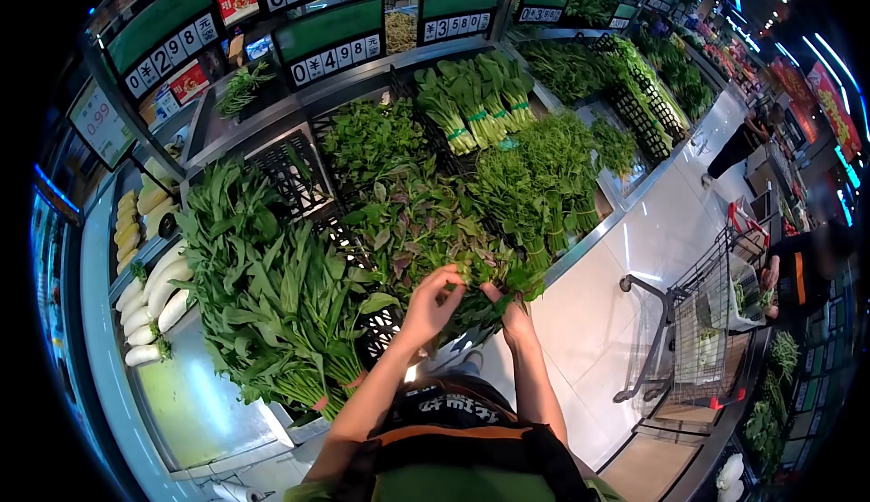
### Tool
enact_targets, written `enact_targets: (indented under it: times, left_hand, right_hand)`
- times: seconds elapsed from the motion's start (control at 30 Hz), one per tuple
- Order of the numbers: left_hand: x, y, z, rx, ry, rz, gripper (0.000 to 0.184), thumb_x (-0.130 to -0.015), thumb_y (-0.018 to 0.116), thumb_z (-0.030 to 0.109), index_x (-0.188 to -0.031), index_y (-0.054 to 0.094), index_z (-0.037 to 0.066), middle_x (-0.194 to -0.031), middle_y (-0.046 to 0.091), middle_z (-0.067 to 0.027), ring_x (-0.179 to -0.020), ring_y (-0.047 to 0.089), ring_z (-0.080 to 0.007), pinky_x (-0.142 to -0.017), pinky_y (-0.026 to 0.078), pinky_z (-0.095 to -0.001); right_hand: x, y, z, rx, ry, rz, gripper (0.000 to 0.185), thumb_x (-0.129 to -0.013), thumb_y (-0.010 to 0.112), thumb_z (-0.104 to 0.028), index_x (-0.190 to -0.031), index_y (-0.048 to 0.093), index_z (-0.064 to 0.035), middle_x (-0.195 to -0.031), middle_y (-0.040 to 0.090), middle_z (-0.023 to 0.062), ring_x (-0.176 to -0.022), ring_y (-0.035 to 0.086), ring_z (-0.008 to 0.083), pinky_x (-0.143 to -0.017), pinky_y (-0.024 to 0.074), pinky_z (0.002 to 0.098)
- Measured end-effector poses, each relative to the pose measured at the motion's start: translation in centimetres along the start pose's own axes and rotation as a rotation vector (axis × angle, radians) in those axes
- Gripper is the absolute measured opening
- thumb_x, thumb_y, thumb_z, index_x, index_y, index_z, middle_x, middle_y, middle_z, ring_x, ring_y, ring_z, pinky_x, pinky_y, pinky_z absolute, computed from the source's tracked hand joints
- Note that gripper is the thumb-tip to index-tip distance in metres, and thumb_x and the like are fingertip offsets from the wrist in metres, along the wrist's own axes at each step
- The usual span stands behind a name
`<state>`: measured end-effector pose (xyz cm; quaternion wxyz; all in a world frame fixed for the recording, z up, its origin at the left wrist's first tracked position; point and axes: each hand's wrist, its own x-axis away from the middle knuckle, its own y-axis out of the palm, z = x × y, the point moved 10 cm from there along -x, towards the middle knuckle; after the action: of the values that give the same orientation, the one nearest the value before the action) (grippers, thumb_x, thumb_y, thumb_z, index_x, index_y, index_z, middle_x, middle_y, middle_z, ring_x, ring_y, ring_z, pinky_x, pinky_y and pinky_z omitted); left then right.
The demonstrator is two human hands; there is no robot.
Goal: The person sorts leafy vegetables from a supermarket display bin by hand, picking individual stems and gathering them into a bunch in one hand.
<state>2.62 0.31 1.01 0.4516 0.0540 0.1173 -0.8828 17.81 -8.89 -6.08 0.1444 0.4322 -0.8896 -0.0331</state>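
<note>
My left hand (pixel 430 310) is at the front edge of the vegetable stand, fingers bent and pinching at a small leafy sprig (pixel 465 272). Close beside it, my right hand (pixel 517 319) is closed around the stems of a bunch of dark leafy greens (pixel 480 310), with the thumb pointing up toward the leaves. Just beyond both hands lies a heap of purple-tinged greens (pixel 424 221). To the left spreads a large pile of long-leaved water spinach (pixel 272 275), and fine-leaved bundled herbs (pixel 535 176) lie to the right.
Tied bok choy (pixel 476 108) stands behind, under price signs (pixel 335 53). White radishes (pixel 156 298) lie at the left on a metal counter (pixel 204 393). A shopping cart (pixel 702 312) is on the aisle floor at the right, with a person (pixel 802 275) beside it. Another person (pixel 739 147) stands farther off.
</note>
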Motion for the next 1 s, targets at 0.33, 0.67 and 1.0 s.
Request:
enact_targets:
  times: [0.33, 0.67, 1.0]
  left_hand:
    - [2.9, 0.8, 0.6, -0.453, 0.209, -0.218, 0.022, -0.083, 0.062, 0.009, -0.105, 0.063, 0.006, -0.129, 0.052, -0.0097, -0.118, 0.050, -0.0291, -0.094, 0.046, -0.0378]
    - [-2.9, -8.1, -7.2, -0.607, -0.094, 0.463, 0.082, -0.075, 0.073, 0.016, -0.144, 0.029, 0.015, -0.149, 0.015, -0.0246, -0.134, 0.017, -0.0436, -0.109, 0.022, -0.0505]
    - [-10.2, -5.4, -8.8, -0.095, -0.241, 0.638, 0.061, -0.073, 0.055, -0.016, -0.126, 0.054, 0.013, -0.125, 0.051, -0.0107, -0.117, 0.051, -0.0278, -0.099, 0.041, -0.0328]
  right_hand:
    - [1.1, 1.6, 3.1, -0.067, 0.160, -0.044, 0.043, -0.079, 0.071, -0.007, -0.119, 0.056, -0.0017, -0.110, 0.060, 0.0053, -0.099, 0.055, 0.0175, -0.086, 0.0442, 0.0291]
    - [-1.2, -2.8, 0.9, -0.187, 0.136, 0.149, 0.051, -0.081, 0.071, -0.013, -0.126, 0.050, -0.0015, -0.116, 0.057, 0.0061, -0.105, 0.053, 0.0171, -0.093, 0.0410, 0.0303]
    - [-4.5, -7.4, -1.8, -0.068, -0.051, 0.141, 0.047, -0.082, 0.070, -0.020, -0.119, 0.051, -0.0003, -0.109, 0.055, 0.0061, -0.099, 0.051, 0.0169, -0.088, 0.0408, 0.0304]
